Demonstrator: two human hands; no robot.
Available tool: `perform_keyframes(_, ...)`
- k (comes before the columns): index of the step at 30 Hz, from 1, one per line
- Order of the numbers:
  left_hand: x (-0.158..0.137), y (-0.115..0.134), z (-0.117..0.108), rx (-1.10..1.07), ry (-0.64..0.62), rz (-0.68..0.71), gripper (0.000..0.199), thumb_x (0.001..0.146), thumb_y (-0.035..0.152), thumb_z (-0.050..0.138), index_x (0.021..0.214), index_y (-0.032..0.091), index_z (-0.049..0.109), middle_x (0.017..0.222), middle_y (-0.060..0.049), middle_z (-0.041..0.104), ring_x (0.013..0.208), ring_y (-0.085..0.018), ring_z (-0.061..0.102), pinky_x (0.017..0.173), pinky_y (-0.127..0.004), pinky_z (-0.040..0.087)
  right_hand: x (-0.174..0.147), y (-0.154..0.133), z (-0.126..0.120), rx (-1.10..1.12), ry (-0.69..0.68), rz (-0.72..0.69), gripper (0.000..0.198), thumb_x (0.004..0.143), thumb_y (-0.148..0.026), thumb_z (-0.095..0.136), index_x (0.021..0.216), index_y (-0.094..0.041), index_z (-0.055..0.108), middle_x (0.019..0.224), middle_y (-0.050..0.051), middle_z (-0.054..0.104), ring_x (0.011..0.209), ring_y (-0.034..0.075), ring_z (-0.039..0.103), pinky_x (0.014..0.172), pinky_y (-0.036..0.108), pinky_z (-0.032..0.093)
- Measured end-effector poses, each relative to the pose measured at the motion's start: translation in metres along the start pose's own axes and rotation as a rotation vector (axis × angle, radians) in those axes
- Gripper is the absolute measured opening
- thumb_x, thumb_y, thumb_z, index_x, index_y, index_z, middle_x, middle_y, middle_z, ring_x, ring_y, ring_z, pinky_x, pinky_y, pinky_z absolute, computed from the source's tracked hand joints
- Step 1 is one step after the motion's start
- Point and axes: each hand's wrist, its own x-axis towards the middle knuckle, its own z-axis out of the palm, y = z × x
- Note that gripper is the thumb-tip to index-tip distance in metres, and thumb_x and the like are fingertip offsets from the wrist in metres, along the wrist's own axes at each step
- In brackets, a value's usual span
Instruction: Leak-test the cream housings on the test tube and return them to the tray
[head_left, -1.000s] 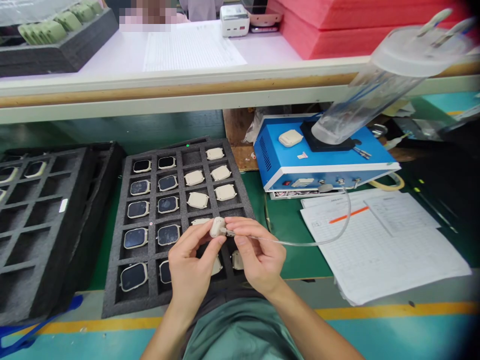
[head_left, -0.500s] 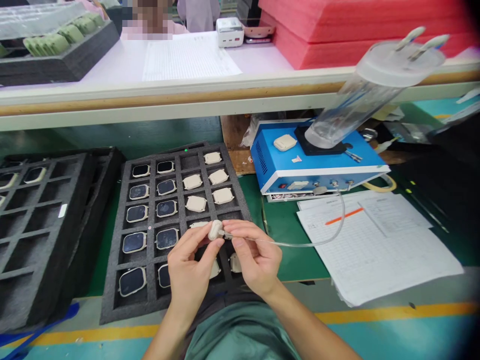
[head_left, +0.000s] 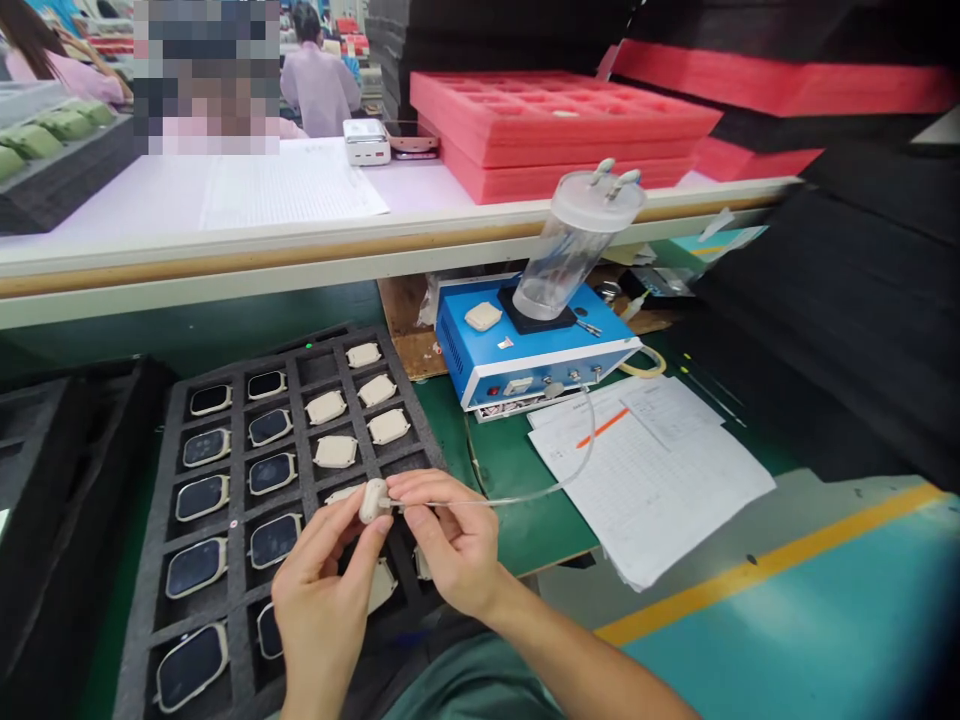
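Observation:
Pinched between the thumb and fingers of my left hand (head_left: pixel 322 575) is a small cream watch case (head_left: pixel 370 502), turned edge-on. My right hand (head_left: pixel 454 545) grips the end of a clear thin tube (head_left: pixel 536 497) and holds its tip against the case's side. Whether the tip sits inside an opening, I cannot tell. Both hands are above a dark grey foam tray (head_left: pixel 237 450). Its left columns hold watches with dark screens (head_left: pixel 196 567); cream cases (head_left: pixel 335 452) lie in the right columns. My hands hide some of its compartments.
The tube runs to a blue box (head_left: pixel 544 362) bearing a clear cylinder (head_left: pixel 556 258) and another cream case (head_left: pixel 483 317). Papers (head_left: pixel 652 490) lie to the right. A shelf edge (head_left: pixel 262 252) crosses behind, with red foam trays (head_left: pixel 480 130) on it. Another foam tray (head_left: pixel 37 450) stands left.
The view has swung right and tilted up, so everything appears farther left and mostly lower. Both hands keep the same grip on the watch case and tube.

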Motion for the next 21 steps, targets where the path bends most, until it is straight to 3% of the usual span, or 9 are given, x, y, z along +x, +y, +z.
perform_keyframes(21, -0.0001, 0.0003, 0.0002, -0.034, -0.016, 0.003, 0.027, 0.085, 0.024, 0.084, 0.11, 0.03, 0.086, 0.107, -0.003, 0.083, 0.094, -0.018, 0.079, 0.083, -0.022, 0.065, -0.0028, 0.0002, -0.0006, -0.004, -0.004, 0.035, 0.021, 0.101, -0.013, 0.062, 0.108, -0.026, 0.077, 0.102, 0.007, 0.08, 0.104, 0.023, 0.078, 0.094, 0.041, 0.064)
